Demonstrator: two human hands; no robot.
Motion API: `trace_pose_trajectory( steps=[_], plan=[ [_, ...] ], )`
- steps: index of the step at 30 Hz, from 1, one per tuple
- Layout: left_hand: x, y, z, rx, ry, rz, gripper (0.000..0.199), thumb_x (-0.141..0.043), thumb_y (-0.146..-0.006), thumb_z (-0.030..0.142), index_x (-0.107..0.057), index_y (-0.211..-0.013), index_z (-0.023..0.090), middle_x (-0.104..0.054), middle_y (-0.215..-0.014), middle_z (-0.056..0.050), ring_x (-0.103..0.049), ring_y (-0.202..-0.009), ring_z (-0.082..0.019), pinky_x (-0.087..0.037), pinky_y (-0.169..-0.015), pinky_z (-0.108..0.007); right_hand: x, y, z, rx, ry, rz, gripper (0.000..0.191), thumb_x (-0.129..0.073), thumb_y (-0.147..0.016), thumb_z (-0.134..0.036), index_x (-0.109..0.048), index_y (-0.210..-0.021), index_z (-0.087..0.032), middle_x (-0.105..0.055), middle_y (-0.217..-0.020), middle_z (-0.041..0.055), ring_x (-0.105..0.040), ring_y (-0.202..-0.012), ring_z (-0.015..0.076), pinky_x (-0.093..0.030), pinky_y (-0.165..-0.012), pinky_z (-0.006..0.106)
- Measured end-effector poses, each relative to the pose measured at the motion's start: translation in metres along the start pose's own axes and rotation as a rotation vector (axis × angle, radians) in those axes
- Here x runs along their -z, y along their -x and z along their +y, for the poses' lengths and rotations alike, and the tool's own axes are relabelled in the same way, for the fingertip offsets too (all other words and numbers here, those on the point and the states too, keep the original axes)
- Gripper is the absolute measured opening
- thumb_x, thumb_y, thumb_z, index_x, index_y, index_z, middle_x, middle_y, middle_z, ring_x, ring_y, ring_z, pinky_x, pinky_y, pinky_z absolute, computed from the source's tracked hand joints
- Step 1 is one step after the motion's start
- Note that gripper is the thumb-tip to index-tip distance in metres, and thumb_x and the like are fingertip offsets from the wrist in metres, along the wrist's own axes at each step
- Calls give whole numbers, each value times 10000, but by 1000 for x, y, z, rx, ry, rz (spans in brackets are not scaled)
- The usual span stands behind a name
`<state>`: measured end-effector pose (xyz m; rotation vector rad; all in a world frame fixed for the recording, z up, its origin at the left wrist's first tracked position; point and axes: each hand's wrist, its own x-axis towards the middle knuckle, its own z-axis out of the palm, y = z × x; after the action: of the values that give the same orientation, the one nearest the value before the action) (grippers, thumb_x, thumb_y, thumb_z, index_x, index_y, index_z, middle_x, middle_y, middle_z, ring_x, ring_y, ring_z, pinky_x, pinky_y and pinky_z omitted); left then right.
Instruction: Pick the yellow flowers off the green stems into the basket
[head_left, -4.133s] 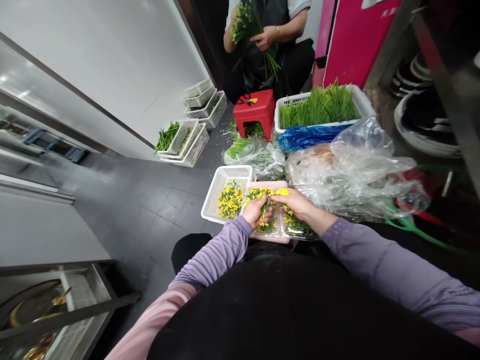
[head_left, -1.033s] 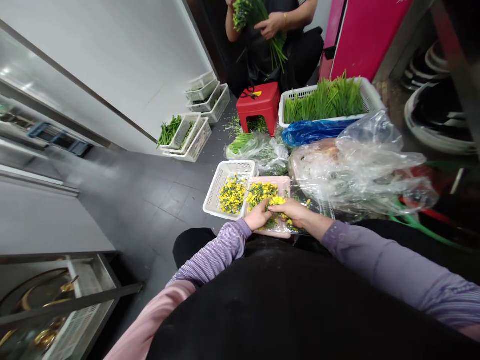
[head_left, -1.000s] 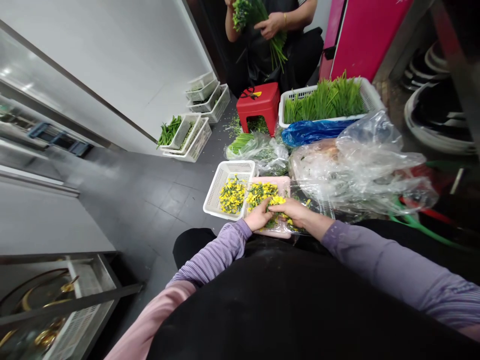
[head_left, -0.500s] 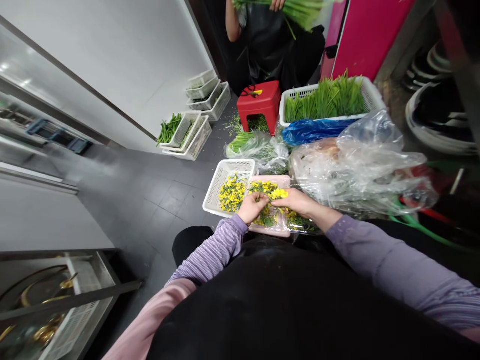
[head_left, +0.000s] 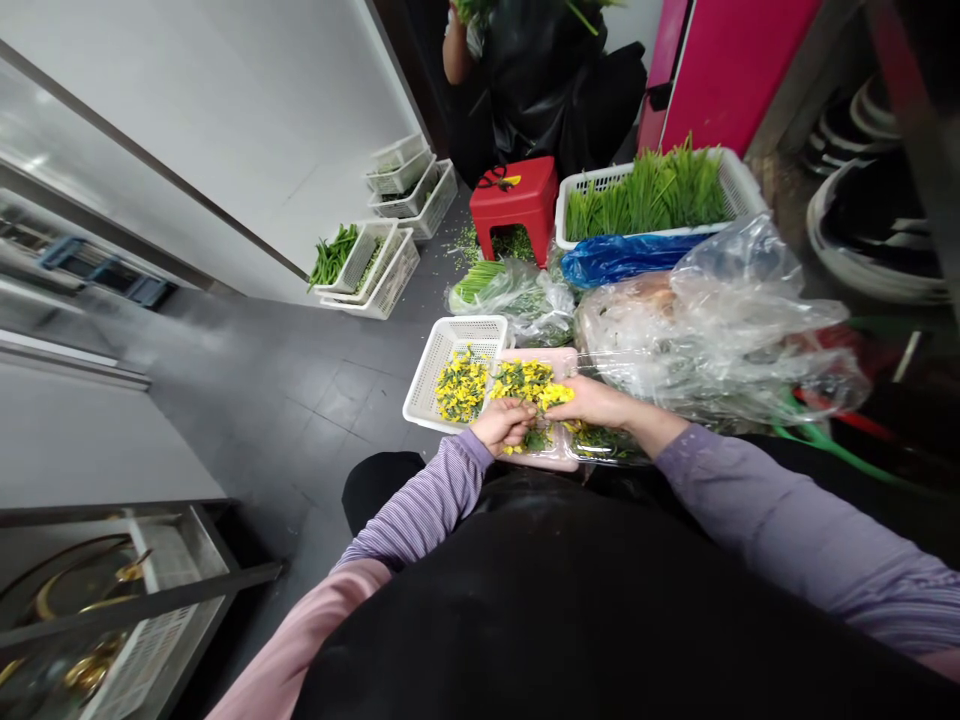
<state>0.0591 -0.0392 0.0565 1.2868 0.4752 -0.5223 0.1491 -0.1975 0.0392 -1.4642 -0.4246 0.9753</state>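
Observation:
Over a pale pink tray (head_left: 561,458), my two hands meet. My right hand (head_left: 596,402) is closed on a small bunch of yellow flowers (head_left: 556,396) with green stems. Pinched fingers of my left hand (head_left: 507,424) touch the same bunch from the left; what lies between them is too small to make out. More yellow flowers (head_left: 523,377) lie loose on the tray behind my hands. To the left, a white perforated basket (head_left: 420,395) holds a heap of picked yellow flowers (head_left: 461,385). A clear plastic pack of greens (head_left: 602,441) lies under my right wrist.
Large clear plastic bags (head_left: 675,340) sit at the right, behind them a blue bag (head_left: 622,260) and a white crate of green stalks (head_left: 652,200). Ahead stands a red stool (head_left: 517,205) with scissors on top, and a person in black sits beyond. Stacked white baskets (head_left: 386,275) line the wall.
My left hand has curled tighter and shifted slightly down and left beside the flowers. My right hand stays nearly in place. The person opposite has raised the green stalks mostly out of view.

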Motion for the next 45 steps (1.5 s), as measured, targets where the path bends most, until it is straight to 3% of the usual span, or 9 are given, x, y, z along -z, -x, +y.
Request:
trace_pose_trajectory(
  steps=[3, 7, 13, 18, 23, 27, 33, 41, 45],
  plan=[
    [6, -6, -11, 55, -141, 100, 317, -643, -633, 372, -436, -595, 135, -349, -409, 76, -207, -285, 1, -83, -312, -156, -2, 1, -3, -99, -228, 90, 176, -669, -561, -215, -616, -703, -125, -614, -579, 12, -502, -456, 103, -360, -392, 205],
    [10, -8, -11, 113, -125, 140, 246, -627, -662, 294, -490, -777, 126, -364, -432, 82, -219, -277, -5, -83, -304, -143, -5, 1, -2, -153, -327, 125, 174, -638, -569, -188, -595, -727, -127, -625, -615, 39, -530, -493, 129, -405, -443, 238],
    [2, -1, 7, 265, 176, -72, 490, -397, -727, 612, -474, -756, 129, -420, -515, 35, -174, -288, 1, -62, -295, -139, -24, 2, 0, 168, 427, 146, 225, -643, -564, -203, -615, -782, -155, -622, -746, 28, -540, -669, 156, -405, -624, 245],
    [-12, 1, 6, 281, 156, 3, 599, -361, -627, 742, -436, -619, 148, -363, -422, 39, -199, -278, -9, -58, -314, -151, -36, 9, 1, 432, 841, 27, 110, -540, -675, -172, -611, -758, -152, -573, -800, 63, -526, -757, 171, -372, -654, 241],
    [-19, -1, 4, 291, 123, 66, 612, -334, -608, 767, -383, -553, 160, -323, -374, 42, -229, -275, -27, -99, -313, -156, -40, 12, 3, 470, 924, -23, 163, -551, -697, -218, -602, -843, -166, -577, -853, 72, -533, -768, 175, -362, -633, 241],
    [-13, -1, 7, 295, 133, -8, 605, -323, -649, 741, -435, -621, 147, -355, -426, 40, -210, -285, -20, -89, -305, -145, -32, 8, 0, 282, 675, 61, 132, -612, -622, -221, -597, -730, -148, -595, -748, 60, -530, -680, 167, -371, -579, 250],
    [-5, 7, 11, 122, 120, -86, 377, -512, -724, 473, -511, -890, 134, -441, -573, 43, -156, -295, 11, -66, -299, -137, -14, 4, -4, -149, -237, 116, 165, -610, -633, -246, -585, -749, -132, -592, -629, 23, -475, -463, 96, -266, -341, 190],
    [-16, 8, 2, -80, -128, 139, 296, -635, -643, 373, -554, -738, 105, -386, -452, 69, -248, -301, 0, -121, -318, -164, -19, 3, -2, -247, -493, 119, 114, -643, -612, -145, -575, -699, -121, -605, -561, 19, -523, -458, 96, -285, -308, 161],
    [-15, 6, 0, -75, -121, 115, 223, -601, -658, 309, -573, -730, 100, -412, -446, 54, -252, -296, -9, -123, -310, -171, -22, 3, -2, -323, -589, 85, 77, -605, -640, -117, -552, -695, -128, -588, -527, 4, -528, -444, 93, -290, -302, 160]
  ],
)
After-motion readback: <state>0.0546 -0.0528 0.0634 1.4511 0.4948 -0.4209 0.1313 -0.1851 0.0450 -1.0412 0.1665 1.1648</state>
